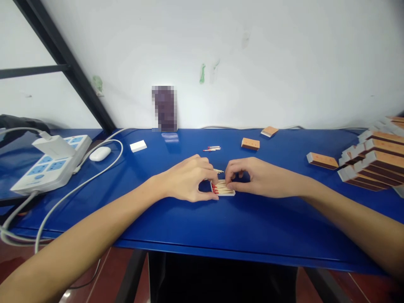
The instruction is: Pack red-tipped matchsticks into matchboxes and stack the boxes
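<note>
A small white matchbox tray (226,194) lies on the blue table, filled with red-headed matches (221,187). My left hand (192,179) grips the tray's left end, thumb at the near side and fingers over the far side. From the right, my right hand (252,176) reaches over the tray with curled fingers, thumb and fingertips at the plain ends of the matches; whether a match is pinched there is hidden. Just behind the tray, partly covered by my left fingers, lie a few loose matches (218,171). Farther back is another small group of matches (213,148).
Orange matchboxes (250,144) lie behind and right of my hands, with a stack of matchboxes (375,158) at far right. A white box piece (138,146), an earbud case (100,153), a power strip (52,164) and looping cables are left. A blurred dark object (166,108) leans against the wall.
</note>
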The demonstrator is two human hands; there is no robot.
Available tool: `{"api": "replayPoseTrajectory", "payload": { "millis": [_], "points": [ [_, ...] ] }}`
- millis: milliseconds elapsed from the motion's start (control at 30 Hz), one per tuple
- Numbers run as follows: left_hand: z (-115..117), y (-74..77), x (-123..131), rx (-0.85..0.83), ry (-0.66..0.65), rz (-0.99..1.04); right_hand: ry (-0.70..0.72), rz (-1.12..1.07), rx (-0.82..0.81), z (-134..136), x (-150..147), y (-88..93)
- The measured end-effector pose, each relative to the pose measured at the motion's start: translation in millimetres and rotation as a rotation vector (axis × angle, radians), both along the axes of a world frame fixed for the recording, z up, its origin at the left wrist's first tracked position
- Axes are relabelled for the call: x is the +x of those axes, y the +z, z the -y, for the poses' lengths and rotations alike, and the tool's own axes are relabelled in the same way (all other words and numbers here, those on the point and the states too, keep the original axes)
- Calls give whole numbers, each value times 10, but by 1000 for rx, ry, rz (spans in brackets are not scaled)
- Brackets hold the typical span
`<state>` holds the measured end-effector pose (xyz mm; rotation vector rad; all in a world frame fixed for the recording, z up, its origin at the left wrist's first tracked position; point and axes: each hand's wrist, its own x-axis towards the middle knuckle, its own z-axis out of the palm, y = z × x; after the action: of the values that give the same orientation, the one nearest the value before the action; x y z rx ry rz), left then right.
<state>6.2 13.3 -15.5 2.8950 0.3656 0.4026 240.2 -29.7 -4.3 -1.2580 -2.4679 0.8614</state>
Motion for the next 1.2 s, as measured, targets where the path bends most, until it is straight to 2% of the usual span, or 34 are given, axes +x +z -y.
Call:
{"api": "replayPoseTrajectory", "payload": {
  "millis": [333, 500, 633, 900, 1067, 1200],
  "points": [
    [-3, -2, -12, 23, -27, -33, -57, -61, -101, -73, 6, -55],
    [-11, -9, -16, 68, -28, -35, 7, -73, -207, -92, 81, 18],
    [-10, -14, -15, 85, -32, -24, 30, -84, -241, -112, 95, 7],
    [-10, -20, -15, 112, -35, -28, 10, -101, -205, -77, 18, -43],
    [-35, -54, -5, 221, -73, 13, 2, -63, -84, 13, -41, -23],
    [-70, -55, 11, 290, -85, 125, -30, -19, 15, 40, -73, -21]
  ]
}}
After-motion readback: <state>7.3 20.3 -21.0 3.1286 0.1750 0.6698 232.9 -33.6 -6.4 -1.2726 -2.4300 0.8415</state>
